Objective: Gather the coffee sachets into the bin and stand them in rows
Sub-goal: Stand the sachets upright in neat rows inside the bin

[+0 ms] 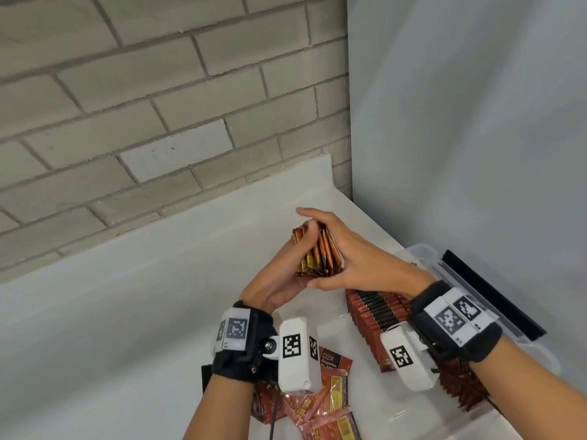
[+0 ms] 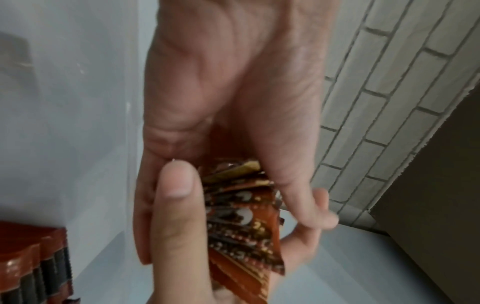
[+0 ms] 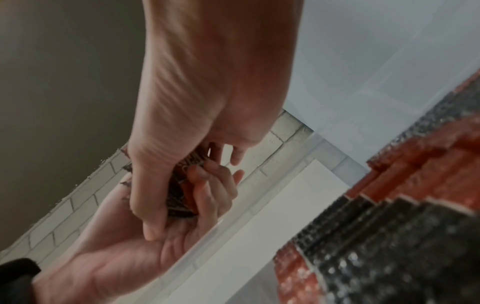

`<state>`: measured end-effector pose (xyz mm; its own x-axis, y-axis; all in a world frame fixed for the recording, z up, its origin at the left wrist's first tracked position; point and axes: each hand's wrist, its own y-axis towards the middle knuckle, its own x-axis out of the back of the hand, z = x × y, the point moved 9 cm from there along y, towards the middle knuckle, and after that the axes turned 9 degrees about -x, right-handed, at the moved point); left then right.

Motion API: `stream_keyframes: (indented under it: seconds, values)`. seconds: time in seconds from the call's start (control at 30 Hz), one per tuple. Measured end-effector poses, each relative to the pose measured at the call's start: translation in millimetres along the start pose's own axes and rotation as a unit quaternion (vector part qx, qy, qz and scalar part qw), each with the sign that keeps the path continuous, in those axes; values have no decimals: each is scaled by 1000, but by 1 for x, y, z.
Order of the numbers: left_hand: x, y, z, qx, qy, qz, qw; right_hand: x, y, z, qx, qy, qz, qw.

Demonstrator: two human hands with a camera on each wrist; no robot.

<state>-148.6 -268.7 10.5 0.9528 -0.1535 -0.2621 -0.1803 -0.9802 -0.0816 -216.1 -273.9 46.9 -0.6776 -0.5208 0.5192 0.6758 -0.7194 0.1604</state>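
Observation:
Above the white counter, both hands hold one bundle of red-orange coffee sachets (image 1: 317, 254) upright between them. My left hand (image 1: 293, 258) cups it from the left with the thumb on top. From the right, my right hand (image 1: 346, 249) wraps it, thumb tip against the left palm. The left wrist view shows the fanned sachet bundle (image 2: 244, 222) pinched between the two hands. In the right wrist view the sachet bundle (image 3: 182, 197) is mostly hidden by fingers. The clear bin (image 1: 422, 250) on the right holds standing rows of sachets (image 1: 378, 312).
Loose sachets (image 1: 330, 404) lie in a heap near the front, under my left wrist. A black flat piece (image 1: 492, 300) lies beyond the bin by the right wall. A brick wall (image 1: 158, 106) backs the counter (image 1: 127, 312).

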Motion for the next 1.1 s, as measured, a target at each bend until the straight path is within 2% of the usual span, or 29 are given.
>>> stream_keyframes:
  seconds: [0.2,0.43,0.63,0.83,0.97,1.03,1.1]
  values:
    - [5,1,6,40,-72,-43,996,-3,0,-1,-5,-15,9,1000]
    - [0,0,5,38,-65,-33,997,-3,3,-11,-39,4,5,999]
    - [6,4,10,45,-109,-51,992,-8,3,-6,-8,-63,7,998]
    - [1,1,6,36,-51,-21,998,4,6,-12,-25,-58,-42,997]
    - [1,0,6,39,-56,4,998,8,6,-15,-23,-74,-55,996]
    - [3,-1,2,26,-67,0,997,8,5,-17,-41,-59,-46,996]
    - [6,0,-2,7,-74,-13,997,12,4,-19,-77,7,-37,996]
